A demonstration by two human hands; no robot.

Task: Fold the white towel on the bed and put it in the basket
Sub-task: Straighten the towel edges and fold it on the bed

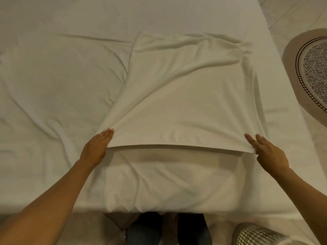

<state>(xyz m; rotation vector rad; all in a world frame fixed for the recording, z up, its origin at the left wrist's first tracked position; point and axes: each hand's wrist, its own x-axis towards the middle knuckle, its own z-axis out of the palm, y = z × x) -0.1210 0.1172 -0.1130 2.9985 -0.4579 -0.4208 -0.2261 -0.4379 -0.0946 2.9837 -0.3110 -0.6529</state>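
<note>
Both hands are gripping the towel on the bed: left hand and right hand pinching its near edge, lifting it; basket standing at the bed's near corner.

floor: pale tiles | round patterned rug right | warm dim light

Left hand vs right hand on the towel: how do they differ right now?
Left hand has its fingers together at the white towel's near-left corner; right hand has its fingers spread at the near-right corner. Fabric bunches by the right thumb, not by the left. Both lift the same near edge off the bed.
</note>
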